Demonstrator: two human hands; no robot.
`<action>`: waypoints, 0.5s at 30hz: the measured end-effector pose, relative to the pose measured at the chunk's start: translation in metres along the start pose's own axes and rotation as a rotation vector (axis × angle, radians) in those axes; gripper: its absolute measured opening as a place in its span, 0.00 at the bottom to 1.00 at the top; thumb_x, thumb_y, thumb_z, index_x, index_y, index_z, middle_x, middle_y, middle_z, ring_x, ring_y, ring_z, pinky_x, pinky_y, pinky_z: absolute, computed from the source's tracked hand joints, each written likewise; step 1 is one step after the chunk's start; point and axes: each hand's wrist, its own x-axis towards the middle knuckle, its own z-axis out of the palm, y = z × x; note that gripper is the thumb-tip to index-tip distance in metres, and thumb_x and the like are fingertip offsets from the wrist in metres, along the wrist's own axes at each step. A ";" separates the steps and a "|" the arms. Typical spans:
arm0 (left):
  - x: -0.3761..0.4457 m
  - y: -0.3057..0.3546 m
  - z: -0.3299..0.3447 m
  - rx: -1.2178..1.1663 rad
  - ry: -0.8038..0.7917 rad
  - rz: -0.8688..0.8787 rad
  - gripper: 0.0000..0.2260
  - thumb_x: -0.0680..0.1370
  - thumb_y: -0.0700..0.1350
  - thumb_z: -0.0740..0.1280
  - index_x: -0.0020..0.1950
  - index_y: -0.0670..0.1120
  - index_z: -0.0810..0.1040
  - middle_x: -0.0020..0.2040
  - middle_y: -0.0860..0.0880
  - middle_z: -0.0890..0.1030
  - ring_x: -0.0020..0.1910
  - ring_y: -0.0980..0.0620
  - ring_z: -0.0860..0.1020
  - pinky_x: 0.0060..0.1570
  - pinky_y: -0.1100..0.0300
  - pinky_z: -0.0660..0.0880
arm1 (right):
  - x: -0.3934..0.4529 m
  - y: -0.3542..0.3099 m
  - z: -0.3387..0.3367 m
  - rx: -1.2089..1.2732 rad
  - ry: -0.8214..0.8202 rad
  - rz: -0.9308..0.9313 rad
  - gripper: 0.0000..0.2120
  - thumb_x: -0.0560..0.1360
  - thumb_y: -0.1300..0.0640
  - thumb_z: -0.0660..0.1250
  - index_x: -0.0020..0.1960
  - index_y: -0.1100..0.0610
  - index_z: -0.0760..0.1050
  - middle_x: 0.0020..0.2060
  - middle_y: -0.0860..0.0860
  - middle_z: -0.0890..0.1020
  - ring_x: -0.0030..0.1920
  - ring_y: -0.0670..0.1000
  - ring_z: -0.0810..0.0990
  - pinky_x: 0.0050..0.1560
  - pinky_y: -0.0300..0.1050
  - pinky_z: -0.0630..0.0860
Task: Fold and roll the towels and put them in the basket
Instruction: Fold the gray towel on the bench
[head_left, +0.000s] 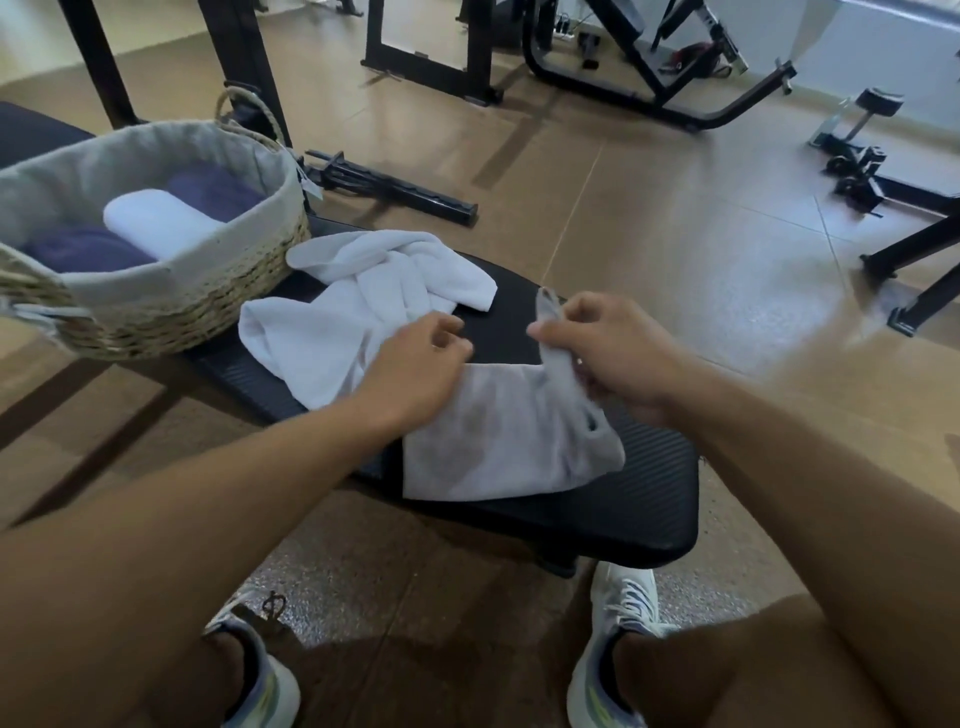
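A grey towel (498, 441) lies partly spread on the black padded bench (623, 514). My right hand (618, 353) pinches one raised corner of it. My left hand (415, 369) rests on the towel's left edge with its fingers loosely curled; whether it grips cloth is unclear. A crumpled white towel (374, 291) lies behind, between my hands and the woven basket (208, 296). Inside the basket lie a rolled white towel (156, 221) and rolled dark blue towels (78, 249).
The basket stands at the bench's far left end. Black gym machine frames (649, 78) and a bar on the floor (395, 189) fill the background. My knees and white shoes (618, 639) are below the bench's near edge, on brown floor.
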 end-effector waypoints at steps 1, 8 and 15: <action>0.002 0.001 -0.009 -0.135 0.047 -0.094 0.11 0.82 0.44 0.63 0.63 0.48 0.78 0.59 0.47 0.83 0.55 0.49 0.81 0.57 0.53 0.77 | 0.001 -0.004 0.012 -0.029 -0.025 -0.002 0.10 0.78 0.53 0.72 0.46 0.57 0.73 0.24 0.51 0.76 0.22 0.50 0.74 0.21 0.41 0.70; -0.001 -0.010 -0.034 -0.485 -0.109 -0.374 0.10 0.85 0.40 0.56 0.64 0.39 0.72 0.46 0.40 0.79 0.39 0.43 0.81 0.43 0.53 0.83 | 0.009 -0.016 0.079 -0.128 -0.158 -0.013 0.09 0.77 0.57 0.69 0.50 0.58 0.70 0.29 0.59 0.81 0.25 0.56 0.82 0.25 0.44 0.78; -0.001 -0.013 -0.042 -0.434 -0.123 -0.370 0.09 0.84 0.36 0.56 0.51 0.40 0.76 0.44 0.41 0.80 0.42 0.44 0.82 0.47 0.52 0.83 | 0.006 -0.016 0.098 -0.151 -0.233 0.027 0.10 0.79 0.52 0.68 0.49 0.57 0.70 0.37 0.60 0.84 0.31 0.58 0.86 0.34 0.51 0.85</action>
